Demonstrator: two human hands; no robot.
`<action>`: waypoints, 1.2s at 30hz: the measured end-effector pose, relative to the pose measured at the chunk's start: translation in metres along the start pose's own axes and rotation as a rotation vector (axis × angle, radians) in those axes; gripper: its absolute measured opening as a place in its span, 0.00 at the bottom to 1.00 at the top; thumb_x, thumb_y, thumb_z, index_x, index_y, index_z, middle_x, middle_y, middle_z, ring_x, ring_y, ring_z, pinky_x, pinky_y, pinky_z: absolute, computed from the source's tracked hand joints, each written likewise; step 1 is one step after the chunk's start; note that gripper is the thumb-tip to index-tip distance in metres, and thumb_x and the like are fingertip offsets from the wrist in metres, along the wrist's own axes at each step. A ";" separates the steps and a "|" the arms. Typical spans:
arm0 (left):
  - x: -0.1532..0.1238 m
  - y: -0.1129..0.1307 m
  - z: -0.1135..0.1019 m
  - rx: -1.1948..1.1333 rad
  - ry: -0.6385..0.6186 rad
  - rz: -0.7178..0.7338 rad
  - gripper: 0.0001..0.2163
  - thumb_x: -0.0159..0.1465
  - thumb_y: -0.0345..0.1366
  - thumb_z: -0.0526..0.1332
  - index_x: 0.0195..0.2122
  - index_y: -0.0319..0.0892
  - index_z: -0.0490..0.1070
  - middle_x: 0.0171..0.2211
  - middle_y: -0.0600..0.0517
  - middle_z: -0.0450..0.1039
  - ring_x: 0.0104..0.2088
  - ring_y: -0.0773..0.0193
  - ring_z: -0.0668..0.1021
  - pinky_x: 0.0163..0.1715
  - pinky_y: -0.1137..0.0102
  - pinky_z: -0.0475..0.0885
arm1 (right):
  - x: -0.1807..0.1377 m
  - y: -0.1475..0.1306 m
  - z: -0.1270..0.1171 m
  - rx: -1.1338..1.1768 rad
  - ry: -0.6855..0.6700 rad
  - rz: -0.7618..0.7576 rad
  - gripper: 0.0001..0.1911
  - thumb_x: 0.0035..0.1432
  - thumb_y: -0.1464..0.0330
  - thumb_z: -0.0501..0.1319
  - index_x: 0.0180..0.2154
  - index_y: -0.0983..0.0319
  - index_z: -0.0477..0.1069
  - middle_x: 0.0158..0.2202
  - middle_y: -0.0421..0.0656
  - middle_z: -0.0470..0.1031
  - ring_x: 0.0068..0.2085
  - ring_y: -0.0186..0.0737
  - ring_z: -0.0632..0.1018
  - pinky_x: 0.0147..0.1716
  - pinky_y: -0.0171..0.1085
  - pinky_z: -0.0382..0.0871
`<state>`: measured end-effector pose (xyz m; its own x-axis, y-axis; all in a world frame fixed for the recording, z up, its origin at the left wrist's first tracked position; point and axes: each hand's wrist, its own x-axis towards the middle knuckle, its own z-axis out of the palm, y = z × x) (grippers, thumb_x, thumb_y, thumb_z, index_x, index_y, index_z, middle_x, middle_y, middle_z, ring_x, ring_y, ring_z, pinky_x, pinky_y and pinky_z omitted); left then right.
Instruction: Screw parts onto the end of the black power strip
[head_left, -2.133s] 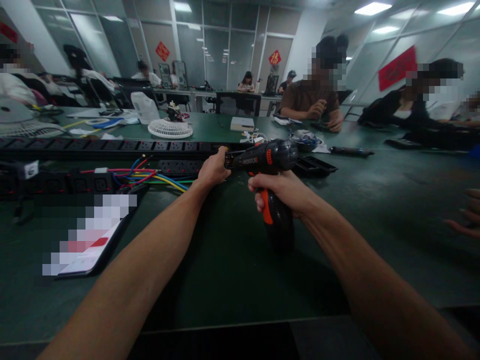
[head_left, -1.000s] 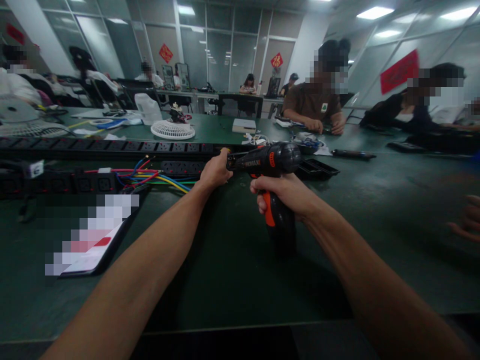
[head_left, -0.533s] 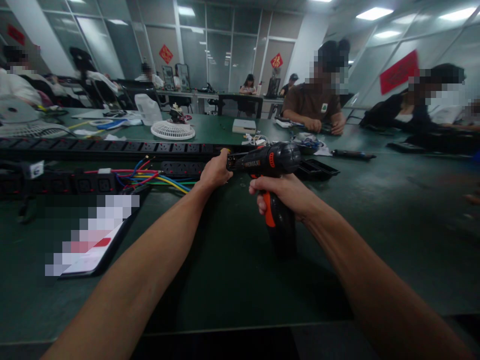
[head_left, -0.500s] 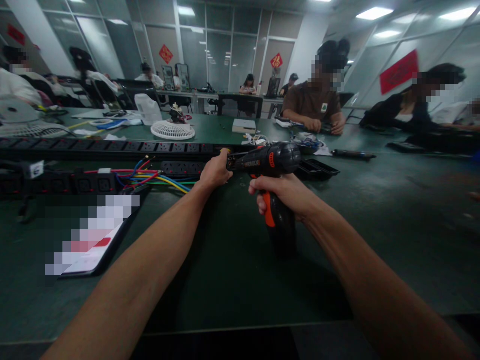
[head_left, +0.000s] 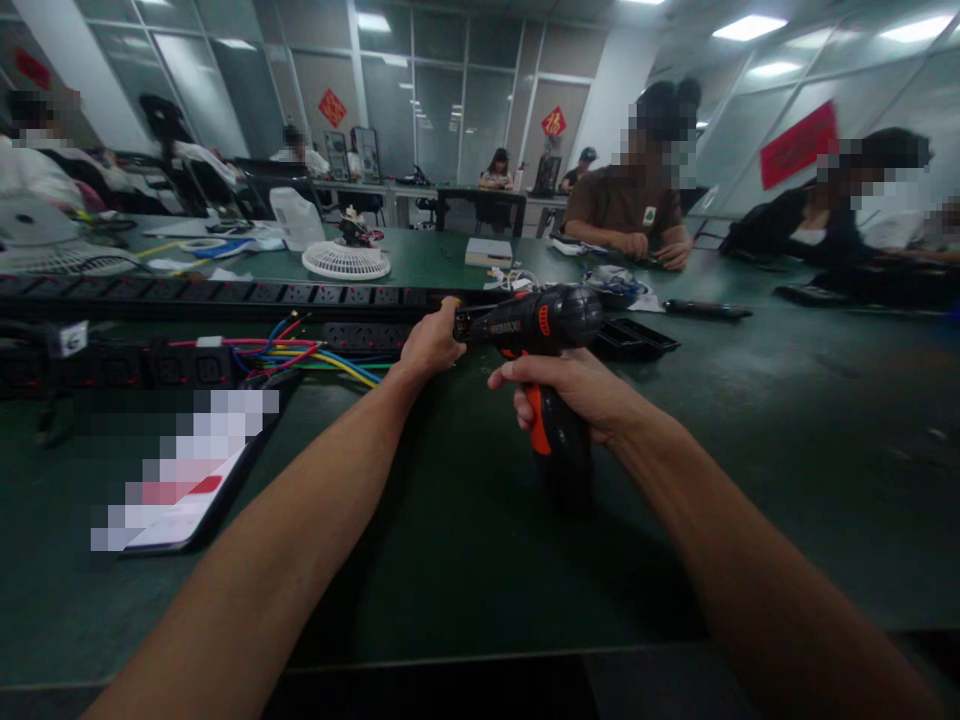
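My right hand (head_left: pixel 574 388) is wrapped round the orange-and-black grip of a cordless screwdriver (head_left: pixel 544 335), which points left over the green table (head_left: pixel 465 520). My left hand (head_left: pixel 431 343) is closed at the tool's nose, fingers pinched round its tip or bit; what they pinch is too small to name. Just behind it lies the end of a long black power strip (head_left: pixel 225 293), and a bundle of coloured wires (head_left: pixel 300 355) runs from a second strip (head_left: pixel 150 368) toward my left hand.
A phone (head_left: pixel 184 480) lies at the left. Black trays (head_left: pixel 637 338) sit beyond the tool, a white fan grille (head_left: pixel 346 262) and a white box (head_left: pixel 488 251) farther back. A person in a brown shirt (head_left: pixel 626 205) works opposite; others sit around.
My hands and the screwdriver have hardly moved. A co-worker's hand at the right edge has withdrawn out of view. The person opposite has shifted their hands slightly.
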<state>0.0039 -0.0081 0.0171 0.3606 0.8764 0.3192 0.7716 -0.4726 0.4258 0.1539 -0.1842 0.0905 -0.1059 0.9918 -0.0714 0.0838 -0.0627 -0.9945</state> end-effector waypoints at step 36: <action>-0.001 0.002 -0.002 0.043 0.011 0.003 0.28 0.61 0.34 0.67 0.61 0.44 0.62 0.49 0.40 0.81 0.50 0.46 0.83 0.49 0.58 0.76 | 0.003 0.001 0.002 0.014 0.007 -0.015 0.08 0.46 0.71 0.69 0.25 0.60 0.69 0.21 0.39 0.70 0.20 0.34 0.72 0.20 0.35 0.73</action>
<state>0.0041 -0.0103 0.0194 0.3574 0.8739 0.3295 0.7926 -0.4704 0.3880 0.1515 -0.1820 0.0888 -0.1000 0.9934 -0.0556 0.0688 -0.0488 -0.9964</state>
